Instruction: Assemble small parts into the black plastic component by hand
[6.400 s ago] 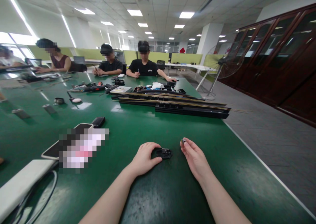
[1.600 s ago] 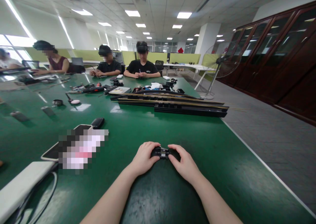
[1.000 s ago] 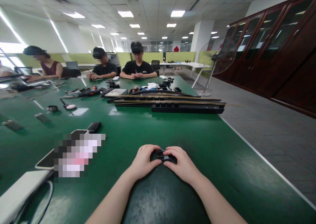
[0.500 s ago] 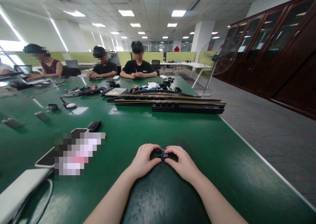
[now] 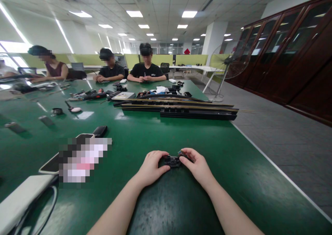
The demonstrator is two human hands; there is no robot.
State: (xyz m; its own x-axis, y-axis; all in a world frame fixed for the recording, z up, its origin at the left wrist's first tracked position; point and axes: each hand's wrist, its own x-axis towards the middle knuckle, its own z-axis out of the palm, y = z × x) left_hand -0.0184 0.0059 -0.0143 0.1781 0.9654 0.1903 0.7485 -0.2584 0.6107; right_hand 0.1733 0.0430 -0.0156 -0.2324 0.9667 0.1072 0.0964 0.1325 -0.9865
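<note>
My left hand grips the left end of a small black plastic casing, fingers behind it and thumb in front. The casing lies low over the green table, its ridged inside facing up. At its right end, my right hand pinches a small part between thumb and fingers. That part shows a bluish-grey edge; the fingers hide most of it, so its kind is unclear. I cannot tell whether it touches the casing.
Long black rails with thin brass-coloured rods lie across the table ahead. A phone, partly pixelated, and a white box-shaped device with a cable are at left. A person sits opposite, with others further left. A fan stands at right.
Over the last half second my right hand has drawn back from the casing with the small part, uncovering the casing's right end. My left hand keeps its hold. The view has shifted slightly.
</note>
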